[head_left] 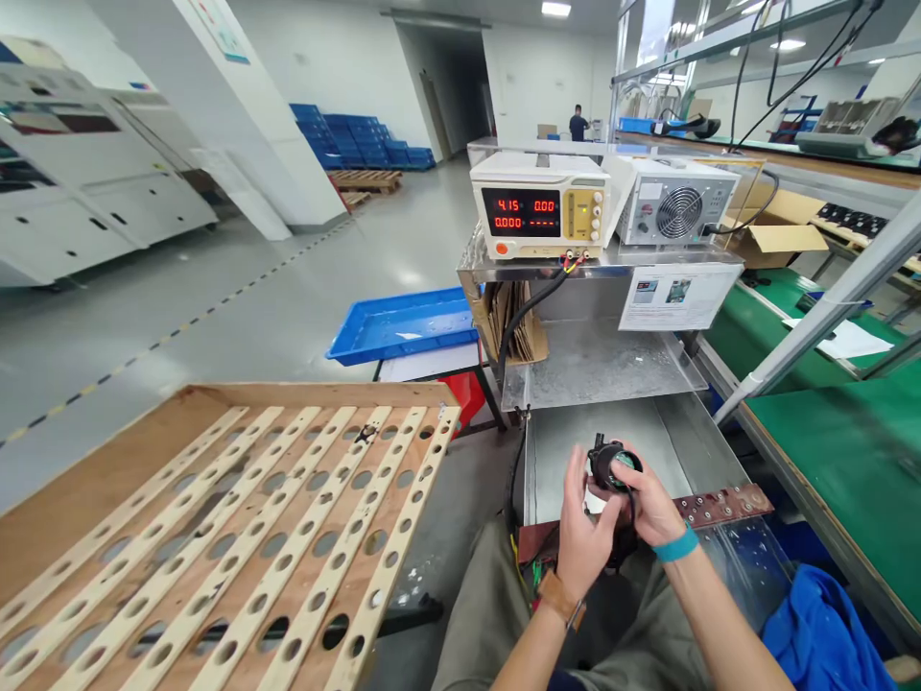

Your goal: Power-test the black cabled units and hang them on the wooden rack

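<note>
Head view, four o'clock from centre: the left hand [586,537] is spread, fingers and thumb apart, contact unclear. Next, the device [602,465] is round and black, with green [625,459] showing inside and short prongs [600,440] at its eleven o'clock. At its four o'clock, the right hand [653,507] grasps it, thumb across the face.

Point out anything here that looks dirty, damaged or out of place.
Dark blotches, like stains, mar the wooden rack, most noticeably near its far edge. A blue cloth lies crumpled, untidy, at lower right. I can make out no damage on the round black part in the right hand.
</note>
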Action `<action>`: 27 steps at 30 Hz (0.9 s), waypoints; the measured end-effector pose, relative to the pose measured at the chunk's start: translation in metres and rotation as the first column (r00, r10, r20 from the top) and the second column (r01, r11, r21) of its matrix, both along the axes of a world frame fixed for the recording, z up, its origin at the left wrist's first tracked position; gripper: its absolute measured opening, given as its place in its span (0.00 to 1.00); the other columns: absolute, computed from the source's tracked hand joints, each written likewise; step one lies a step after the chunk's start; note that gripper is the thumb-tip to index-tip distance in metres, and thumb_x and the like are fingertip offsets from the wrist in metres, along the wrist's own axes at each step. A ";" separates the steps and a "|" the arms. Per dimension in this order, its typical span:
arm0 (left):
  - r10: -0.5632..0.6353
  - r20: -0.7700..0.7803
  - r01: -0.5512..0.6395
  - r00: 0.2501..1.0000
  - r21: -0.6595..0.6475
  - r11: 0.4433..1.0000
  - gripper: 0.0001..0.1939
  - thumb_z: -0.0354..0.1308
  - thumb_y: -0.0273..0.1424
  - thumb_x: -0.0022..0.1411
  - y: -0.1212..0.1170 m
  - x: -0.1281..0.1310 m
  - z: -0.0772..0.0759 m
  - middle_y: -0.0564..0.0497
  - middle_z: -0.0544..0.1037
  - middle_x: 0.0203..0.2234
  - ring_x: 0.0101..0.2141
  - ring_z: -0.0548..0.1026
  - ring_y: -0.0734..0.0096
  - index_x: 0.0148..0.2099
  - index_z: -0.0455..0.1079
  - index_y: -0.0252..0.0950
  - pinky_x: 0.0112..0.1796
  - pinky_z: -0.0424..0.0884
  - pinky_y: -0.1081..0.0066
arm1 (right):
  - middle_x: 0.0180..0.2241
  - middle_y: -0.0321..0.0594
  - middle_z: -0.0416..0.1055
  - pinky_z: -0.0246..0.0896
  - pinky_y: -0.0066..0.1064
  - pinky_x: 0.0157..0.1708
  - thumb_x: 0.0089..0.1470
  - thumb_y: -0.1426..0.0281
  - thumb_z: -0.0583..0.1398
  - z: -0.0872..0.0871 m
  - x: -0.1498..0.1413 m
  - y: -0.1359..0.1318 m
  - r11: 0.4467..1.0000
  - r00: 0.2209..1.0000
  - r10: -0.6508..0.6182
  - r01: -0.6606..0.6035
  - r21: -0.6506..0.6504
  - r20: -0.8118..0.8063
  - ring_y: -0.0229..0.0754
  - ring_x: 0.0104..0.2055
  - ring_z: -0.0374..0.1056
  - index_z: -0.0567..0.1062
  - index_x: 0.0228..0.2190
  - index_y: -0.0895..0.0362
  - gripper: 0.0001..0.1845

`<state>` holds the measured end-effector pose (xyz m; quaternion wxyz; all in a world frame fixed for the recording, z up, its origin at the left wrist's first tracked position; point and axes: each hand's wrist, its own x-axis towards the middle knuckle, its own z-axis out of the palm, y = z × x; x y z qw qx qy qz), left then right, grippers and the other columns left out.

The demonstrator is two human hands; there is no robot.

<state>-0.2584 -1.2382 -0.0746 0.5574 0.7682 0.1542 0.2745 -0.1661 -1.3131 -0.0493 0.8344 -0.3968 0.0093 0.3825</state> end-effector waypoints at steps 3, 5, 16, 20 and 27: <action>-0.162 -0.035 0.152 0.986 -0.202 0.967 0.35 0.52 0.37 0.67 -0.020 -0.023 -0.015 0.38 0.57 0.66 0.63 0.61 0.58 0.70 0.41 0.37 0.61 0.63 0.55 | 0.45 0.46 0.74 0.69 0.53 0.52 0.47 0.67 0.72 0.005 0.006 -0.007 0.991 0.991 0.103 -0.095 0.090 -0.084 0.56 0.48 0.72 0.69 0.49 0.57 0.29; -0.315 -0.050 0.289 0.948 -0.281 0.915 0.34 0.56 0.40 0.64 -0.034 -0.034 -0.025 0.39 0.64 0.61 0.61 0.65 0.56 0.67 0.49 0.37 0.60 0.64 0.54 | 0.45 0.50 0.74 0.67 0.55 0.54 0.48 0.65 0.72 0.008 0.011 -0.008 0.983 0.979 0.154 -0.139 0.117 -0.132 0.59 0.51 0.70 0.71 0.48 0.60 0.29; -0.666 -0.198 0.311 0.719 -0.766 0.563 0.28 0.55 0.53 0.60 -0.045 -0.071 -0.049 0.56 0.67 0.24 0.18 0.61 0.81 0.49 0.62 0.35 0.23 0.58 0.77 | 0.44 0.47 0.74 0.67 0.58 0.52 0.45 0.72 0.73 -0.011 0.046 0.000 0.988 0.987 0.152 -0.153 -0.026 -0.050 0.57 0.46 0.73 0.71 0.48 0.57 0.30; -0.633 -0.113 0.363 0.765 -0.737 0.571 0.35 0.52 0.60 0.57 -0.030 -0.080 -0.031 0.55 0.66 0.23 0.22 0.61 0.78 0.49 0.64 0.33 0.26 0.58 0.76 | 0.40 0.42 0.75 0.70 0.53 0.48 0.41 0.71 0.75 -0.037 0.066 0.008 0.974 0.986 0.152 -0.138 -0.180 0.066 0.51 0.37 0.76 0.70 0.47 0.55 0.31; -0.247 -0.286 0.206 0.926 -0.164 0.965 0.16 0.59 0.45 0.60 0.015 -0.060 0.017 0.50 0.74 0.27 0.31 0.71 0.68 0.33 0.70 0.36 0.34 0.65 0.70 | 0.46 0.44 0.73 0.61 0.52 0.55 0.44 0.69 0.73 -0.036 0.052 0.010 0.948 0.946 0.317 -0.314 -0.058 0.067 0.52 0.44 0.74 0.69 0.51 0.54 0.33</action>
